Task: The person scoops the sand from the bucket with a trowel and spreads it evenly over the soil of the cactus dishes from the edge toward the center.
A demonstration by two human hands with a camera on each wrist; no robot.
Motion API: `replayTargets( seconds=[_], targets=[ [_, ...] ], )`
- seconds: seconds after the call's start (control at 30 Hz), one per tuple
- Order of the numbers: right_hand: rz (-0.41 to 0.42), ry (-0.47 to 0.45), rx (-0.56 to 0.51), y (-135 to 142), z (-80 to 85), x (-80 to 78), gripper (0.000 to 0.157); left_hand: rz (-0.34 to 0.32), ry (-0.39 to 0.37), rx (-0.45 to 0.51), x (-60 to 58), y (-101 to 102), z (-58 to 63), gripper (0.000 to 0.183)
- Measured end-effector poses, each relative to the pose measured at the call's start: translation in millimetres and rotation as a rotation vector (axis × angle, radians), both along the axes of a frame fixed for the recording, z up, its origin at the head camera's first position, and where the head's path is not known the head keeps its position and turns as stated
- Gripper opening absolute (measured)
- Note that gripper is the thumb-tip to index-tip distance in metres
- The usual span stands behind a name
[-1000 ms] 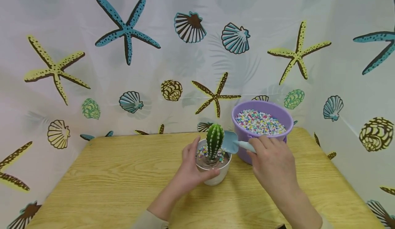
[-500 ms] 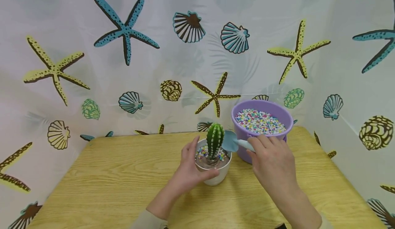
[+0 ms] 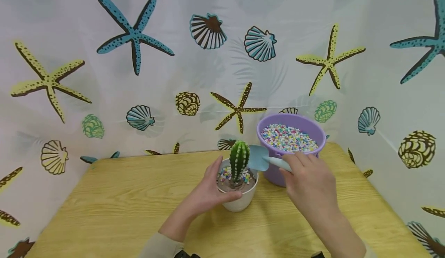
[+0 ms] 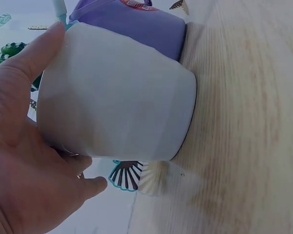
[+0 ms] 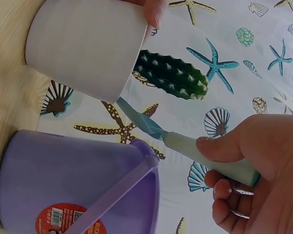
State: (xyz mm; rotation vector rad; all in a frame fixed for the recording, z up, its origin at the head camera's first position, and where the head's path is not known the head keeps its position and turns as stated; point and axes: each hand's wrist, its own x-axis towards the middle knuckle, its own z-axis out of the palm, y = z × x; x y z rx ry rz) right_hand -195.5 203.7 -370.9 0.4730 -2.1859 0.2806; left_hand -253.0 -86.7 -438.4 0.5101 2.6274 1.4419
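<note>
A green cactus (image 3: pixel 240 158) stands upright in a white pot (image 3: pixel 239 203), with brown soil and colourful beads (image 3: pixel 226 172) around its base. My left hand (image 3: pixel 208 197) holds the pot at the rim, thumb on the near side and fingers on the far left. In the left wrist view the thumb lies along the rim of the pot (image 4: pixel 117 92). My right hand (image 3: pixel 311 182) grips a light blue toy trowel by its pale handle (image 5: pixel 200 153). The trowel's blade (image 3: pixel 258 157) is at the pot's right rim, beside the cactus; no beads show on it.
Just behind and right of the pot stands a purple bucket (image 3: pixel 274 177), filled with multicoloured beads (image 3: pixel 288 137). Both stand on a wooden table (image 3: pixel 121 200). A white cloth (image 3: pixel 167 68) with starfish and shells hangs behind and at the sides.
The head view has shifted slightly, so everything sits a little further left. The trowel's blade has turned a little. Both hands keep their holds.
</note>
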Motion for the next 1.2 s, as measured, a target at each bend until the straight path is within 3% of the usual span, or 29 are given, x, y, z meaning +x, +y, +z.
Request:
replayTargets(
  seconds=[0.53, 0.8, 1.2],
  targets=[
    [-0.022, 0.023, -0.072, 23, 17.9, 4.4, 0.038, 0.028, -0.021, -0.001, -0.5, 0, -0.5, 0.131],
    [-0.099, -0.054, -0.113, 42, 34.8, 4.5, 0.03, 0.027, -0.013, 0.012, -1.8, 1, -3.9, 0.13],
    [-0.158, -0.088, -0.099, 70, 48.0, -8.7, 0.025, 0.027, 0.003, 0.029, -4.5, 2, -6.0, 0.13]
  ],
)
